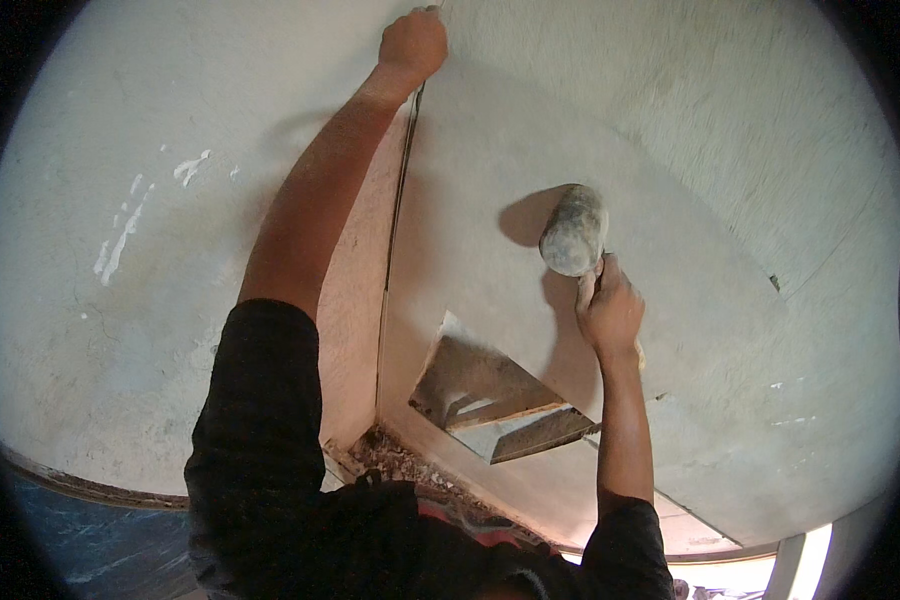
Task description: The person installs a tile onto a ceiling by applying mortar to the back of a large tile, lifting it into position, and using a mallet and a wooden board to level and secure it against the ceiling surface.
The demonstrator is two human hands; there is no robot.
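My right hand (611, 308) is wrapped round the handle of a mallet (573, 235) with a thick, greyish-white, dusty head. The mallet is raised beside the pale right wall panel (670, 260), and its shadow falls on that panel to the left. High up at the corner seam (401, 190), my left hand (413, 47) is closed, with the arm stretched far out. Whatever it grips is mostly hidden by the fingers; only a small pale bit shows past them. Below the fist the seam runs down as a dark narrow gap between the two panels.
A cut-out opening (480, 385) with wooden strips lies low in the right panel. Broken rubble (410, 460) sits at the seam's foot. White smears mark the left panel (100, 330). A blue marbled surface (100, 540) lies at lower left, and a bright gap (745, 572) at lower right.
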